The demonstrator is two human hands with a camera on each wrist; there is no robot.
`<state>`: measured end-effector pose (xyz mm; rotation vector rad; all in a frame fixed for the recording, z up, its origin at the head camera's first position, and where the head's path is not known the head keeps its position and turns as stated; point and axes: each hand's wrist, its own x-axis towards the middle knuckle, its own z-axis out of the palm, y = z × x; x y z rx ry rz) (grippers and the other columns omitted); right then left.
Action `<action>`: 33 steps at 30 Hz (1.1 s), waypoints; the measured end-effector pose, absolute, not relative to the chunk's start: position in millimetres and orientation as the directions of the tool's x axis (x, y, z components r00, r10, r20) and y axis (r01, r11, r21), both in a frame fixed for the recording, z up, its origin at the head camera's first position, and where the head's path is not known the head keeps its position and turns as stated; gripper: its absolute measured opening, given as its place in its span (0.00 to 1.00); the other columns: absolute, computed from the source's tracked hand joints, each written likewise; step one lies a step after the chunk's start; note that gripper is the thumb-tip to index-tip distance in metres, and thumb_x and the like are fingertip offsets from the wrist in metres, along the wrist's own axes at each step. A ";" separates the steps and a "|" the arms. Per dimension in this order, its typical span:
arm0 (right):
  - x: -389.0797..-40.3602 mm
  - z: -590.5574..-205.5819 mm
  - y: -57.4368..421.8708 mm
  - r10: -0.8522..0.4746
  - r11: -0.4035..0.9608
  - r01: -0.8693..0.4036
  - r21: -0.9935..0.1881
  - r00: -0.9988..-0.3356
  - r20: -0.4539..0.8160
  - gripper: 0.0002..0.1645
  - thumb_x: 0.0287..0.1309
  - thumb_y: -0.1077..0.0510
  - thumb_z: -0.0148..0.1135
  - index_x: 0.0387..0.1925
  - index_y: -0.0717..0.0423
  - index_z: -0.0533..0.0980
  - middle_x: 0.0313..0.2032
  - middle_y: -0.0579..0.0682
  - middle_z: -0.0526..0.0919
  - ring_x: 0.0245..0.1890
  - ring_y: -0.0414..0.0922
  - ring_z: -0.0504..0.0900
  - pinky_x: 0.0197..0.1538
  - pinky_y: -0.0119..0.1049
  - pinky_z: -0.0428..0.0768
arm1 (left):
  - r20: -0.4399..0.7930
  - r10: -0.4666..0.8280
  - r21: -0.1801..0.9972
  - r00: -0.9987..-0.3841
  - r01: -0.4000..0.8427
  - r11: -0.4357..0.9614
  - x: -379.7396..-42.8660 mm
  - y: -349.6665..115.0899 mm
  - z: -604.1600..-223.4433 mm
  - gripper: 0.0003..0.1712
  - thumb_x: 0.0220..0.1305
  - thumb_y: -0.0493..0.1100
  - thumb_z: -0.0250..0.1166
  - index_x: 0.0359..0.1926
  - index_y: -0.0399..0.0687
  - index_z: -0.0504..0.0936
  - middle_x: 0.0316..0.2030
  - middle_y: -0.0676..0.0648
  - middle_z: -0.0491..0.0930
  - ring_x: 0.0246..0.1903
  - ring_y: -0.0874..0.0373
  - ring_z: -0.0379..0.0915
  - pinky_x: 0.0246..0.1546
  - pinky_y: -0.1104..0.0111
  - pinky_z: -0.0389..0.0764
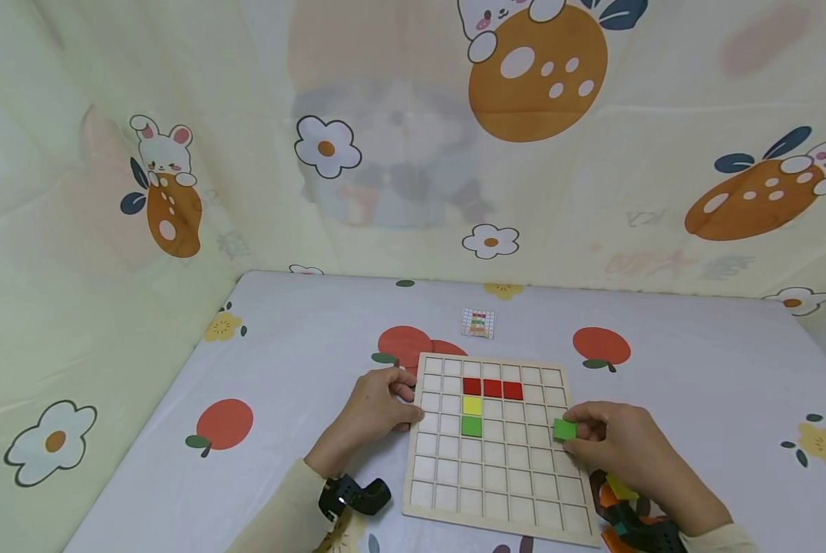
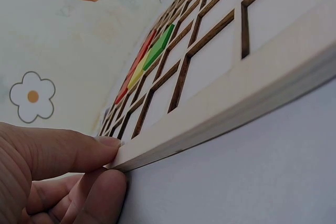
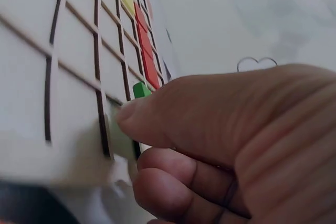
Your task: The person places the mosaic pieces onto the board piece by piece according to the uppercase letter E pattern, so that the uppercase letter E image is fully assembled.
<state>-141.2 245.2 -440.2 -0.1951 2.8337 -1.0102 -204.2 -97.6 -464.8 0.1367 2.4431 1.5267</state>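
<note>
A wooden grid board (image 1: 517, 480) with white cells lies on the table. Three red tiles (image 1: 492, 389) form a row in its upper part; below the leftmost sit a yellow tile (image 1: 471, 405) and a green tile (image 1: 471, 426). At the board's left edge, my left hand (image 1: 371, 407) pinches the frame, thumb at the rim and fingers curled beside it, as the left wrist view (image 2: 63, 166) shows. Between thumb and fingers, my right hand (image 1: 613, 438) holds another green tile (image 1: 563, 429) over the board's right edge. That hand hides part of this tile in the right wrist view.
A small card (image 1: 478, 323) with a coloured grid pattern lies behind the board. Orange and yellow pieces (image 1: 620, 488) are partly hidden under my right forearm. A printed cloth (image 1: 316, 330) covers the table, and a patterned curtain (image 1: 399, 253) hangs behind it.
</note>
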 end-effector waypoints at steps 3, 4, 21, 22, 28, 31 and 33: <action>-142.4 -440.2 234.7 -0.174 0.770 -0.099 -0.631 -0.983 -0.058 0.18 0.53 0.59 0.79 0.45 0.60 0.85 0.27 0.43 0.79 0.28 0.38 0.75 0.28 0.30 0.75 | -0.165 0.215 0.893 -0.963 -0.053 0.446 -204.4 -97.5 -465.2 0.24 0.54 0.30 0.77 0.53 0.35 0.81 0.34 0.45 0.78 0.25 0.58 0.77 0.26 0.68 0.86; -142.8 -440.2 231.0 -0.176 0.769 -0.104 -0.631 -0.983 -0.053 0.17 0.52 0.59 0.79 0.44 0.60 0.85 0.27 0.43 0.78 0.28 0.38 0.75 0.28 0.30 0.75 | -0.164 0.216 0.894 -0.963 -0.052 0.446 -204.4 -97.5 -465.3 0.24 0.54 0.29 0.77 0.53 0.35 0.81 0.34 0.45 0.78 0.25 0.58 0.77 0.26 0.68 0.86; -150.8 -440.5 181.4 -0.210 0.747 -0.142 -0.650 -0.977 -0.028 0.14 0.49 0.62 0.79 0.39 0.56 0.87 0.25 0.41 0.77 0.29 0.40 0.74 0.32 0.31 0.74 | -0.151 0.225 0.897 -0.962 -0.038 0.441 -204.4 -98.1 -463.7 0.24 0.54 0.29 0.77 0.53 0.34 0.81 0.34 0.45 0.78 0.24 0.59 0.77 0.26 0.68 0.86; -151.1 -440.6 179.6 -0.210 0.746 -0.142 -0.650 -0.977 -0.027 0.13 0.49 0.62 0.79 0.39 0.56 0.87 0.25 0.41 0.77 0.29 0.40 0.74 0.32 0.31 0.74 | -0.151 0.225 0.896 -0.962 -0.038 0.442 -204.5 -98.1 -463.8 0.24 0.54 0.29 0.77 0.53 0.34 0.81 0.34 0.45 0.78 0.24 0.59 0.77 0.26 0.68 0.86; -152.0 -440.8 171.9 -0.209 0.744 -0.133 -0.655 -0.977 -0.039 0.13 0.48 0.64 0.79 0.39 0.56 0.87 0.25 0.42 0.77 0.29 0.41 0.73 0.31 0.31 0.73 | -0.153 0.222 0.894 -0.963 -0.039 0.447 -204.4 -97.6 -463.7 0.24 0.54 0.29 0.77 0.53 0.34 0.82 0.34 0.46 0.78 0.25 0.59 0.77 0.26 0.68 0.86; -152.4 -441.3 169.5 -0.208 0.742 -0.132 -0.657 -0.978 -0.037 0.14 0.48 0.64 0.80 0.39 0.55 0.87 0.25 0.42 0.77 0.29 0.41 0.73 0.32 0.32 0.73 | -0.156 0.219 0.895 -0.963 -0.044 0.444 -204.1 -97.6 -463.5 0.24 0.54 0.29 0.77 0.53 0.34 0.82 0.34 0.45 0.78 0.25 0.59 0.77 0.26 0.68 0.86; -152.7 -441.9 168.6 -0.208 0.741 -0.133 -0.659 -0.977 -0.036 0.14 0.48 0.64 0.80 0.39 0.55 0.87 0.25 0.43 0.77 0.29 0.41 0.73 0.32 0.32 0.74 | -0.157 0.219 0.896 -0.963 -0.046 0.441 -204.0 -97.5 -463.2 0.24 0.54 0.29 0.77 0.53 0.34 0.82 0.34 0.45 0.78 0.25 0.59 0.77 0.26 0.68 0.86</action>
